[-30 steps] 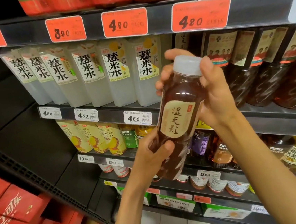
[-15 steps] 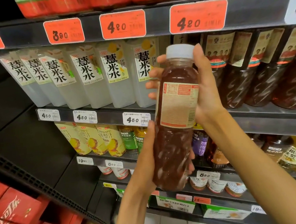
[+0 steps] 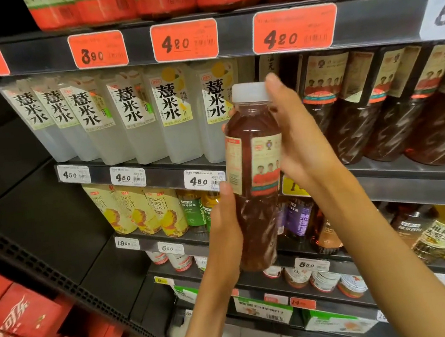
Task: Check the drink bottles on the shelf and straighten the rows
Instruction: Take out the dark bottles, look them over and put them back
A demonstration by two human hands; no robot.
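Both hands hold the dark tea bottle (image 3: 254,170) upright before the shelf (image 3: 406,169), near centre frame. The right hand (image 3: 299,144) grips its upper part at 3 o'clock; the left hand (image 3: 226,238) wraps the lower body at 9 o'clock, its fingers apparently curled behind.

The held bottle (image 3: 255,181) shows clear, glossy plastic catching highlights over dark red-brown liquid, its white cap (image 3: 249,92) smooth and matt, its label (image 3: 265,161) a thin printed wrap with a slight sheen. Behind it the pale bottles (image 3: 140,122) look frosted, translucent plastic with satin paper-like labels. The dark bottles (image 3: 390,114) gleam, shiny and ridged. The shelf edge (image 3: 230,31) reads as dark painted metal, dull. The orange price tags (image 3: 184,41) look like flat matt paper. The red cartons (image 3: 19,323) look like printed cardboard, softly glossy.
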